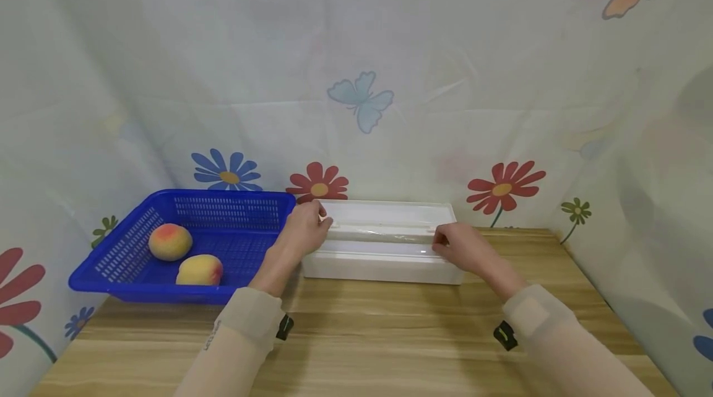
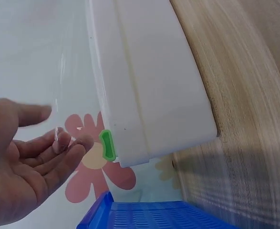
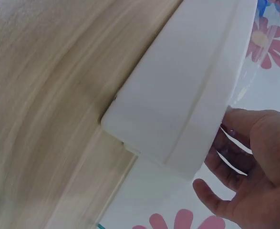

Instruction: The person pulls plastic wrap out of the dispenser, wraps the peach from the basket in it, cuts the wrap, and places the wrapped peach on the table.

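Note:
A long white cling film dispenser (image 1: 384, 266) stands on the table, with clear cling film (image 1: 390, 235) stretched across its top. At its left end is my left hand (image 1: 303, 228); in the left wrist view the thumb stands apart from loosely bent fingers (image 2: 49, 167), and shiny film touches their tips. My right hand (image 1: 462, 247) pinches the film's edge at the right end, thumb and forefinger close together beside the dispenser's rim. A green slider (image 2: 108, 145) shows on the dispenser's left end. The film is transparent, so its edges are hard to make out.
To the left, a blue plastic basket (image 1: 142, 290) holds two peaches, one farther back (image 1: 170, 242) and one nearer (image 1: 199, 270). A wood-grain table (image 1: 379, 335) lies under everything. Behind hangs a white cloth (image 1: 390, 25) printed with flowers and butterflies.

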Action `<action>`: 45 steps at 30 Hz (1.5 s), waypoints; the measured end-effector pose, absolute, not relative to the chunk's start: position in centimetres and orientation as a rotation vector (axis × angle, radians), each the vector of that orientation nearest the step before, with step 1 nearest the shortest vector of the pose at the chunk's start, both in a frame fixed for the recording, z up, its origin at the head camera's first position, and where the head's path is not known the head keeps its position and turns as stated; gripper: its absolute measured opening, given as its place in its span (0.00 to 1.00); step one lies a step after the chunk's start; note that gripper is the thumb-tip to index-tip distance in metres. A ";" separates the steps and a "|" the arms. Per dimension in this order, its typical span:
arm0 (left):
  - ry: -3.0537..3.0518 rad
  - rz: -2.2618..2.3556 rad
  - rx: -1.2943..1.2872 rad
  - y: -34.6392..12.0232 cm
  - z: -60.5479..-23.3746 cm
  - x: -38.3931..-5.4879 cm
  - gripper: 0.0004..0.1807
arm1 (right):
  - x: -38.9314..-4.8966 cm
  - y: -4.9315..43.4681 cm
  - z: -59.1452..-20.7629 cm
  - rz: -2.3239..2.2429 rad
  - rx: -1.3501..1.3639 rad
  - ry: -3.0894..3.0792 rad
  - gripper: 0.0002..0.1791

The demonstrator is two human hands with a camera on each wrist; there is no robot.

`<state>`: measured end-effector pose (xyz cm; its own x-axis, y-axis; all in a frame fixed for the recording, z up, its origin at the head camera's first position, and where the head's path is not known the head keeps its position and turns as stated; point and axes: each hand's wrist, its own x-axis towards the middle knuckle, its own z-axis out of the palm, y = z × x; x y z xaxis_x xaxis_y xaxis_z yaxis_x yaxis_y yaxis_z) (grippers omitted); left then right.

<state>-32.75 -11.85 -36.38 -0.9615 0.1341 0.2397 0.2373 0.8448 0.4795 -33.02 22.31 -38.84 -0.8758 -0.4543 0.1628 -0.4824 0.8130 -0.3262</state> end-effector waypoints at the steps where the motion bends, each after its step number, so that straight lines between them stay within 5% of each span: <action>1: -2.830 -0.764 -0.301 -11.9 -36.4 -32.7 0.13 | -33.0 22.4 -38.8 0.565 0.762 -2.920 0.04; 9: -2.857 -0.679 -0.331 -12.1 -36.5 -32.9 0.04 | -33.0 23.5 -38.2 0.652 0.759 -2.973 0.02; 27: -2.886 -0.765 -0.248 -12.3 -36.0 -32.1 0.04 | -32.3 25.6 -36.5 0.683 0.802 -2.886 0.06; 45: -2.841 -0.786 -0.273 -12.7 -35.5 -31.0 0.04 | -30.7 25.9 -38.0 0.817 0.540 -2.630 0.04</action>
